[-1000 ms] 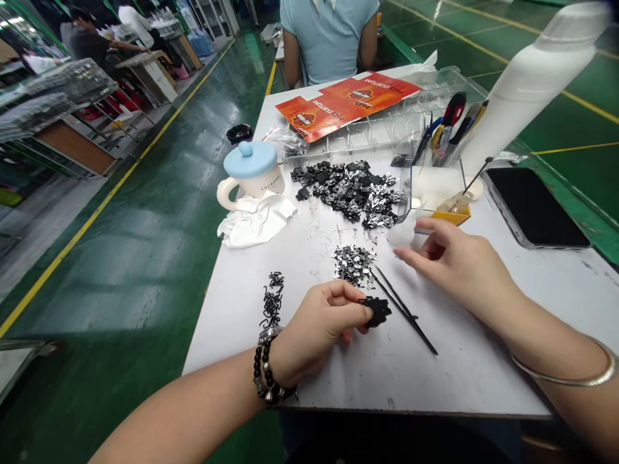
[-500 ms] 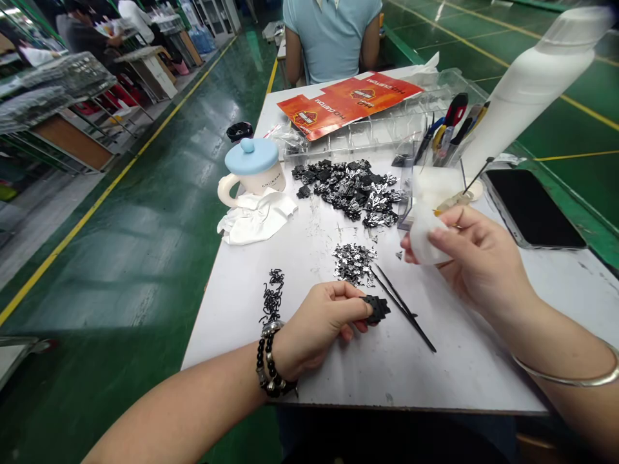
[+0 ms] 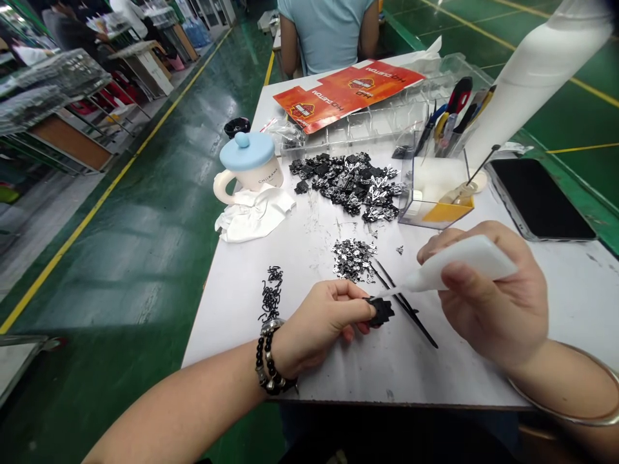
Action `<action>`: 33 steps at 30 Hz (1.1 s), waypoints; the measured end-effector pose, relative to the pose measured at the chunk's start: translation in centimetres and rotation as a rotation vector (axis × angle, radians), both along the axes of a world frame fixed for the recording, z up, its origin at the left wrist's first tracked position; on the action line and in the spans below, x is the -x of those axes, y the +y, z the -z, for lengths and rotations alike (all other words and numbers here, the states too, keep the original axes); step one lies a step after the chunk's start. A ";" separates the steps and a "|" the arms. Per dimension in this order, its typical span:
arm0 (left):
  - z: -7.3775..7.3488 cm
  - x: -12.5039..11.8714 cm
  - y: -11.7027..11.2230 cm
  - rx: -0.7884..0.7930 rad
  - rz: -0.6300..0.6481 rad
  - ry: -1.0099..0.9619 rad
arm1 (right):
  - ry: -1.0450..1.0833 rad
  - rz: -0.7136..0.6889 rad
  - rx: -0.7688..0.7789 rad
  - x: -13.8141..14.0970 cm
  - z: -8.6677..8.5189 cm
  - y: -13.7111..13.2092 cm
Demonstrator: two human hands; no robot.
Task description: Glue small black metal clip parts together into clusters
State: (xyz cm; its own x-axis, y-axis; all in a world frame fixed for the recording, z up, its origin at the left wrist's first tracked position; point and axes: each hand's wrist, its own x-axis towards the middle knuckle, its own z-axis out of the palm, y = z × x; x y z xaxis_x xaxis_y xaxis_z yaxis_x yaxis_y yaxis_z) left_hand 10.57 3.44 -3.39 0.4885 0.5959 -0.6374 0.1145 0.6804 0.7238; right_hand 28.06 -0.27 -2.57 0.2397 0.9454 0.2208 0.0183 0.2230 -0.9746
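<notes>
The right hand [image 3: 507, 316], wrapped around a translucent squeeze bottle [image 3: 471, 258], has swung it from near the clear organizer box [image 3: 425, 220] to lie sideways, nozzle at the small black plate [image 3: 385, 312]; contact is unclear. The left hand [image 3: 329, 316] still pinches that plate near the black tweezers [image 3: 422, 327], in front of the silver clips [image 3: 352, 259].

Two hands [image 3: 314, 328], one squeeze bottle [image 3: 483, 258], one held black part [image 3: 385, 312], one pair of tweezers [image 3: 422, 326], three heaps of small pieces [image 3: 353, 259] (too many within each to count), one mug [image 3: 264, 173], one phone [image 3: 541, 200], one tall bottle [image 3: 536, 71] and one worktop [image 3: 362, 377].
</notes>
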 end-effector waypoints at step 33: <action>0.0 0.1 0.0 -0.027 0.006 0.013 | 0.089 -0.122 -0.201 -0.5 0.4 0.5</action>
State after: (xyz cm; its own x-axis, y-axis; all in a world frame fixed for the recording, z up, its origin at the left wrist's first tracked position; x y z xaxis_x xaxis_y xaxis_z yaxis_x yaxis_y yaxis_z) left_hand 10.50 3.48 -3.42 0.4839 0.6097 -0.6277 0.1283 0.6601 0.7401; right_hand 28.60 0.26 -3.01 0.1532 0.9076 0.3908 -0.1042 0.4081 -0.9070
